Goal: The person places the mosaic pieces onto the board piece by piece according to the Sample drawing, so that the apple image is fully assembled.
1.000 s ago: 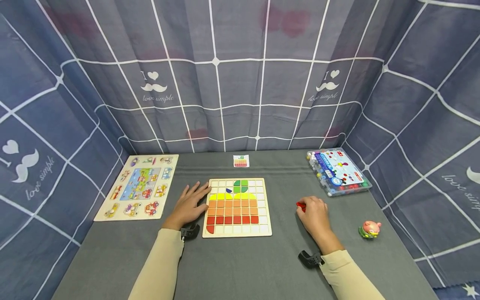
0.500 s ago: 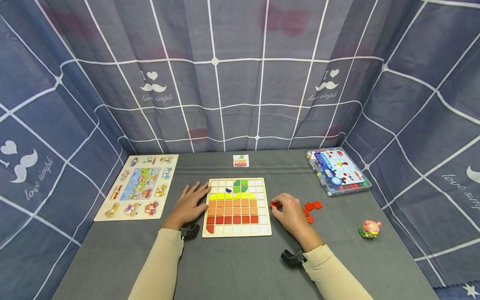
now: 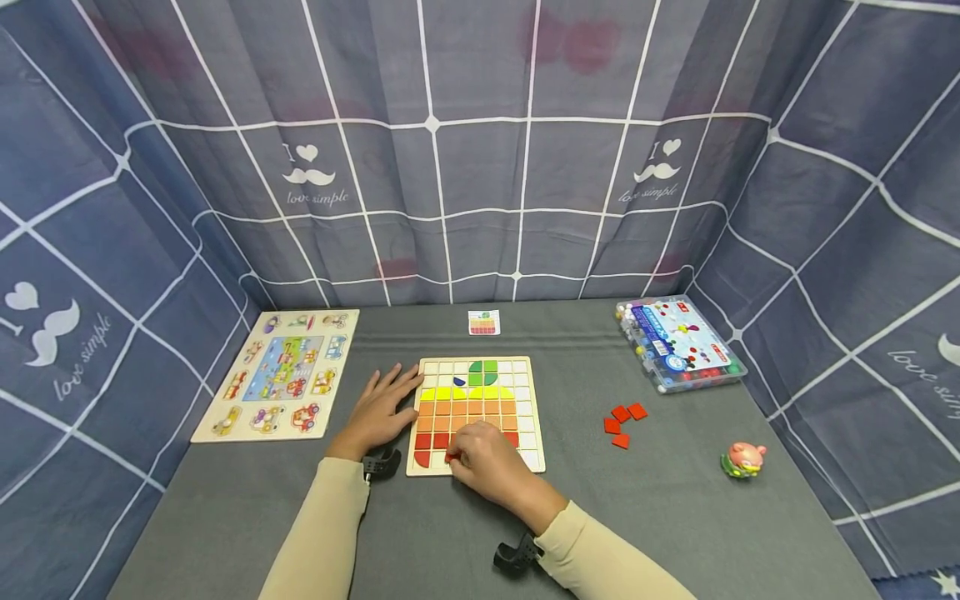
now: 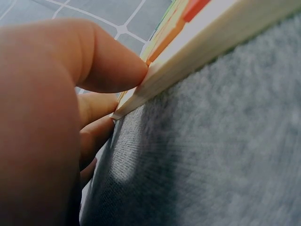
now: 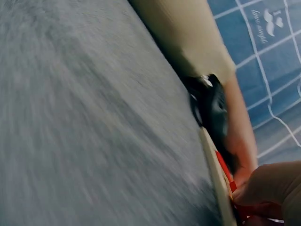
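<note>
A wooden grid board lies in the middle of the table, filled with rows of red, orange and yellow tiles, green pieces near the top and a small dark blue piece. My left hand rests at its left edge, fingers spread; the left wrist view shows the thumb against the wooden side. Over the bottom rows, my right hand pinches a red tile just right of the red rounded corner piece. That hand covers part of the red row.
Several loose red tiles lie right of the board. Behind it is a small pattern card. A picture puzzle board lies at left, a clear plastic case of beads at back right, and a pig figurine at right.
My right hand has taken a red tile from the loose ones and carried it left onto the board's bottom rows. The left hand has stayed at the board's edge.
</note>
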Tool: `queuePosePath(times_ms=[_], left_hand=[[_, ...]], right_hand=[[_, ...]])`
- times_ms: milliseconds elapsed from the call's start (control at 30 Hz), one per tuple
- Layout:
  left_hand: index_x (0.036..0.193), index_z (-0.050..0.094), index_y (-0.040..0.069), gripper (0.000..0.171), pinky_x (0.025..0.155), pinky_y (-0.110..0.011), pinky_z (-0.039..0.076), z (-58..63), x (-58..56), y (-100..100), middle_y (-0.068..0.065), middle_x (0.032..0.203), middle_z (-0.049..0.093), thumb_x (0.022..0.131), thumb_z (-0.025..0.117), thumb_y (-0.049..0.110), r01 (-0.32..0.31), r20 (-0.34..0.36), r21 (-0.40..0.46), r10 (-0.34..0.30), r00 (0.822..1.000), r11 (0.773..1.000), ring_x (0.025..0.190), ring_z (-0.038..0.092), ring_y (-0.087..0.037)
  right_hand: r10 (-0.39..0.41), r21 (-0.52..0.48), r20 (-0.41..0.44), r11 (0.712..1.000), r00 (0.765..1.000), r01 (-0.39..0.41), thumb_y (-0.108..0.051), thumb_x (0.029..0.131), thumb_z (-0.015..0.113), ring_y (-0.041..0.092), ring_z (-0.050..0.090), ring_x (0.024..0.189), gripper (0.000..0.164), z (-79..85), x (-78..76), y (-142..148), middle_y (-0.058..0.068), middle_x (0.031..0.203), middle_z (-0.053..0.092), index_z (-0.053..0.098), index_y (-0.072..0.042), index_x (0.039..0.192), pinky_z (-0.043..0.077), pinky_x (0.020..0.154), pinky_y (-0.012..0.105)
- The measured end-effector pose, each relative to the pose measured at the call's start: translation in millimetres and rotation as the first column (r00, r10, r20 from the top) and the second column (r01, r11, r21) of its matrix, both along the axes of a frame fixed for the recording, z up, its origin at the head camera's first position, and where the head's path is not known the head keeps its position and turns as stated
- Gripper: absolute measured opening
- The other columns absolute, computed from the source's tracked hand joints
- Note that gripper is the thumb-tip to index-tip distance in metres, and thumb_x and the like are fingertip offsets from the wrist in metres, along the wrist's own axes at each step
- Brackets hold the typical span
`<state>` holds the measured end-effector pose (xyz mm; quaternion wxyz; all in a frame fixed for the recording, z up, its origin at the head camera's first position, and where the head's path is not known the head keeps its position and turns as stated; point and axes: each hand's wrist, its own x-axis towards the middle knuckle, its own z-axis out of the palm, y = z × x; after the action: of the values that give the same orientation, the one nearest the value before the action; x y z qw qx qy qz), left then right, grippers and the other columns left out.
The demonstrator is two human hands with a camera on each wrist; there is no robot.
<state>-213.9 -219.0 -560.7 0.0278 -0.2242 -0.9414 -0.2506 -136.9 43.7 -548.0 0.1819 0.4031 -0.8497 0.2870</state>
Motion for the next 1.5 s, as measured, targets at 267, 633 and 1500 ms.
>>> queuePosePath(times_ms=[267,633,1500], left_hand=[[0.160,0.050,0.014,0.068,0.126,-0.061,0.004,0.7,-0.1,-1,-0.004,0.167,0.037,0.094,0.064,0.026,0.003,-0.012,-0.017,-0.003,1.000,1.000,0.156,0.024,-0.035],[0.160,0.049,0.014,0.069,0.126,-0.059,0.003,0.2,-1.4,-1,-0.004,0.168,0.036,0.094,0.065,0.026,0.006,-0.005,-0.015,-0.006,1.000,1.000,0.156,0.024,-0.034],[0.162,0.047,0.014,0.069,0.126,-0.058,0.000,1.5,0.2,0,-0.004,0.169,0.034,0.096,0.063,0.027,0.005,0.027,-0.005,-0.005,1.000,1.000,0.157,0.021,-0.034]], right_hand=[[0.086,0.056,-0.010,0.995,0.996,-0.085,-0.003,0.087,0.084,0.015,0.067,0.090,0.008,-4.7,3.3,-17,-0.002,0.095,0.074,0.082,-0.010,0.090,0.056,0.084,0.028],[0.103,-0.002,-0.058,0.995,0.993,-0.103,-0.004,0.090,0.082,0.020,0.065,0.098,0.008,-2.9,5.5,1,0.003,0.106,0.073,0.081,-0.007,0.097,0.055,0.089,0.035],[-0.578,-0.045,0.194,0.802,0.792,0.596,0.007,0.075,0.076,0.042,0.056,0.104,0.033,-11.5,-11.2,226,0.014,0.115,0.071,0.080,-0.002,0.107,0.037,0.074,0.053]])
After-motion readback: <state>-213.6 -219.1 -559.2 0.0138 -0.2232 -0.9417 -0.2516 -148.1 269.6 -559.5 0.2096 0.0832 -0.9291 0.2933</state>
